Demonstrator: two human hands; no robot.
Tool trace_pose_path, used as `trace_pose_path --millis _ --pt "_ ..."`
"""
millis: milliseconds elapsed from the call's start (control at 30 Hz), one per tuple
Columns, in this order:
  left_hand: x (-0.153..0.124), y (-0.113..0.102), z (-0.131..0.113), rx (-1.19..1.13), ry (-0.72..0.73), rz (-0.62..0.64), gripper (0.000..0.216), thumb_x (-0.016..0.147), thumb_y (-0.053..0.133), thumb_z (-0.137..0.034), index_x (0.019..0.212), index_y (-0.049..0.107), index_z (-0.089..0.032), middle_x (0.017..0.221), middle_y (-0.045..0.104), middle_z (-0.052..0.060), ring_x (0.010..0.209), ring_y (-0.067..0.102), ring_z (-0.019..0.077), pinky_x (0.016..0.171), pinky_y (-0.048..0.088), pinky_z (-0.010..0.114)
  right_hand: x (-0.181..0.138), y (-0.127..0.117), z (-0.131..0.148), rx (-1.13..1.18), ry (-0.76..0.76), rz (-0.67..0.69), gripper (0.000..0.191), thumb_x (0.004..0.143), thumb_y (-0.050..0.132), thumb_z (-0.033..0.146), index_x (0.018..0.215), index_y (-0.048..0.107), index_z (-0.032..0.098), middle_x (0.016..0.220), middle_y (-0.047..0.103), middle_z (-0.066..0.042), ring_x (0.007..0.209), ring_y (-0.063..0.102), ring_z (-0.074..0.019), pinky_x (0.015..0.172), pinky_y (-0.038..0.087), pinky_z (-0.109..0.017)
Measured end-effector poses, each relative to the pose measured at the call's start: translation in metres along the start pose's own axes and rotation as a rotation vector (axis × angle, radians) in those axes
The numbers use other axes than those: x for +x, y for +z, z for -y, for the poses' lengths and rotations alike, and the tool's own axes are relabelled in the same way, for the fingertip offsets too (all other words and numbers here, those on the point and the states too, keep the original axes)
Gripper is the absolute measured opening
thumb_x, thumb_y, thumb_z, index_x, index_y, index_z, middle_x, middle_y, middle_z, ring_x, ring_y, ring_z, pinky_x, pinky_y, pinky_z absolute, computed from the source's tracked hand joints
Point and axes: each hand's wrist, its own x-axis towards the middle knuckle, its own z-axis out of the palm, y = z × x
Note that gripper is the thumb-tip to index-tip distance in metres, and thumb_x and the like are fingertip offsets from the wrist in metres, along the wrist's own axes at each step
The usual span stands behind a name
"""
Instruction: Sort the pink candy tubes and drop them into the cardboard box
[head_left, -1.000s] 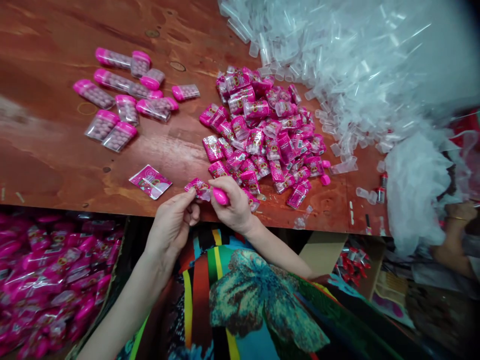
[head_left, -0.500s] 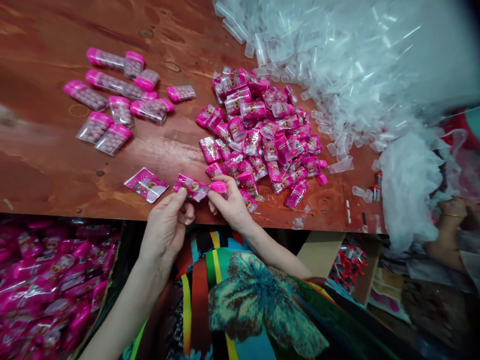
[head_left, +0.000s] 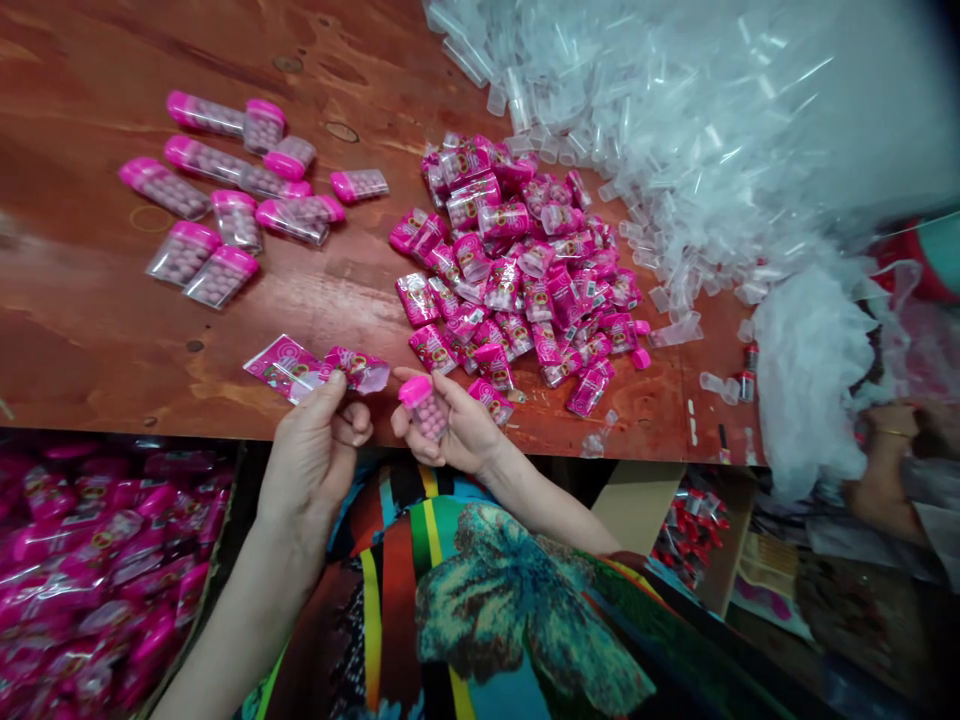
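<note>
Head view, two hands (head_left: 450,425), one tube (head_left: 424,408), one wrapper (head_left: 358,367)

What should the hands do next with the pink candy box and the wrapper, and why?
Probably put the empty wrapper down beside the flat one. The left hand pinches it by one end, while the right hand holds the pink-capped candy box bare, already out of it. Other unwrapped boxes lie grouped further back on the table.

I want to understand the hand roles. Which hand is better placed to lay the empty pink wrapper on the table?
Probably the left hand: it pinches the empty wrapper just above the table, while the right hand holds the pink-capped container.
</note>
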Motion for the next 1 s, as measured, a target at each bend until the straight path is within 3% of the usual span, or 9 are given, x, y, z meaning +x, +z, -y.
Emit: trace_pose_path --millis 133,300,433,667,767,867,1000 --pt "0.001 -0.004 0.005 0.028 -0.008 0.022 0.025 0.089 0.082 -0.024 0.075 0.063 -0.016 0.055 0.059 -0.004 0.045 0.050 0.0085 0.044 0.037 0.020 -0.002 0.008 -0.003 -0.022 -0.133 -0.025 0.023 0.107 0.041 0.044 0.122 0.045 0.028 0.078 0.068 0.005 0.039 0.046 -0.0128 0.037 0.034 -0.023" --pt "0.001 -0.008 0.014 0.079 -0.001 0.121 0.039 0.085 0.089 -0.041 0.071 0.060 -0.018 0.052 0.058 -0.003 0.045 0.049 0.0090 0.047 0.039 0.020 -0.001 0.014 -0.013 -0.236 -0.324 -0.174 0.061 0.096 0.064 0.064 0.138 0.038 0.029 0.068 0.059 0.010 0.039 0.047 -0.0129 0.037 0.034 -0.023" --pt "0.000 -0.007 0.017 0.078 0.022 0.124 0.038 0.083 0.091 -0.040 0.074 0.061 -0.018 0.054 0.061 -0.003 0.046 0.051 0.0088 0.047 0.039 0.019 0.000 0.017 -0.019 -0.347 -0.446 -0.301 0.069 0.094 0.068 0.072 0.140 0.040 0.029 0.070 0.054 0.009 0.045 0.045 -0.0112 0.042 0.036 -0.025" --pt "-0.004 -0.003 0.017 0.121 0.092 0.188 0.040 0.082 0.091 -0.046 0.072 0.065 -0.016 0.054 0.061 -0.001 0.047 0.052 0.0096 0.045 0.038 0.020 -0.002 0.016 -0.023 -0.452 -0.411 -0.273 0.066 0.100 0.063 0.070 0.146 0.040 0.029 0.081 0.060 0.003 0.056 0.051 -0.0148 0.048 0.041 -0.029" --pt "-0.007 0.000 0.016 0.144 0.083 0.204 0.040 0.075 0.096 -0.045 0.075 0.070 -0.014 0.055 0.062 0.000 0.048 0.054 0.0098 0.044 0.038 0.019 -0.004 0.012 -0.024 -0.564 -0.460 -0.230 0.062 0.105 0.059 0.064 0.150 0.038 0.028 0.080 0.061 0.003 0.063 0.059 -0.0169 0.058 0.049 -0.031" --pt "-0.010 0.002 0.017 0.152 0.039 0.210 0.041 0.065 0.101 -0.039 0.081 0.073 -0.013 0.057 0.062 -0.002 0.045 0.049 0.0075 0.041 0.032 0.018 -0.006 0.008 -0.023 -0.739 -0.502 -0.183 0.057 0.111 0.050 0.056 0.157 0.034 0.026 0.086 0.067 0.000 0.072 0.066 -0.0193 0.069 0.054 -0.035" --pt "-0.010 0.001 0.021 0.166 -0.034 0.257 0.047 0.064 0.103 -0.044 0.078 0.070 -0.014 0.054 0.059 -0.004 0.042 0.046 0.0065 0.041 0.030 0.018 -0.009 0.004 -0.017 -1.140 -0.526 -0.292 0.058 0.110 0.054 0.047 0.160 0.036 0.025 0.108 0.074 -0.008 0.079 0.070 -0.0226 0.080 0.058 -0.041"
